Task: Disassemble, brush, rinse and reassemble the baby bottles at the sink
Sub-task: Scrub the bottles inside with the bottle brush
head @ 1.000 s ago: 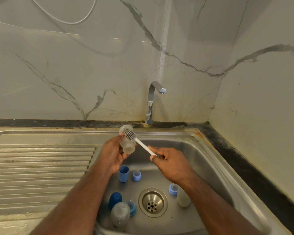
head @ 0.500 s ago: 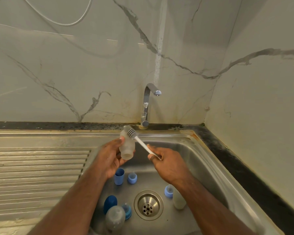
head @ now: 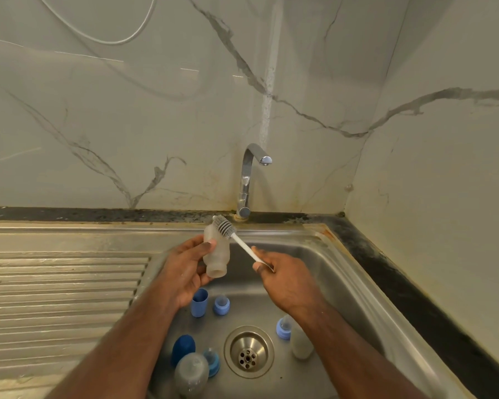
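A frosted, translucent plastic bottle body [head: 216, 253] is gripped in the curled fingers of the left hand [head: 185, 269] above the stainless steel sink [head: 343, 272], its narrow neck pointing down. The thin white handle of a brush [head: 236, 240] is pinched by the right hand [head: 288, 279], and its grey ribbed head is laid against the bottle's upper end. On the basin floor, near the round perforated drain [head: 249, 351], blue cylindrical caps [head: 199, 302], a blue collar [head: 221, 305] and two more cloudy bottles [head: 191, 372] are scattered. A curved chrome tap [head: 249, 180] is mounted before veined marble.
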Tool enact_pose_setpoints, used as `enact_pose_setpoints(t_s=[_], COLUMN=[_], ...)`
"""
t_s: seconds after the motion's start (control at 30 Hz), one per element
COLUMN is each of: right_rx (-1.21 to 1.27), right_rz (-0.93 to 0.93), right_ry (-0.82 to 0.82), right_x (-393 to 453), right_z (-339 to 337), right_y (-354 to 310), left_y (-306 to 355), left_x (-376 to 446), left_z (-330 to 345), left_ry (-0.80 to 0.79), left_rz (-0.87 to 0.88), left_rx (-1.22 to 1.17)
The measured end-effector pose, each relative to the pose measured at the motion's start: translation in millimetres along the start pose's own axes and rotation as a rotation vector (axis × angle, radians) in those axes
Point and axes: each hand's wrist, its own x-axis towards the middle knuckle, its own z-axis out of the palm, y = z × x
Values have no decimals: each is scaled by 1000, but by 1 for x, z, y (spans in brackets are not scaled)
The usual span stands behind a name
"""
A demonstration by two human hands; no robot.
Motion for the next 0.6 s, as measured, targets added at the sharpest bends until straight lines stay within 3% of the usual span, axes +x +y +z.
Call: enact_pose_setpoints(t_s=[0.3, 0.6], right_rx=[-4, 25], right_rz=[22, 4], right_ry=[10, -6], right_x=[2, -2], right_z=[-4, 3], right_y=[5, -3], left_y=[0, -3], left_x=[-2, 2], left_z=[1, 2], left_ry=[-75, -21], left_rz=[-19, 37], left_rx=[0, 0])
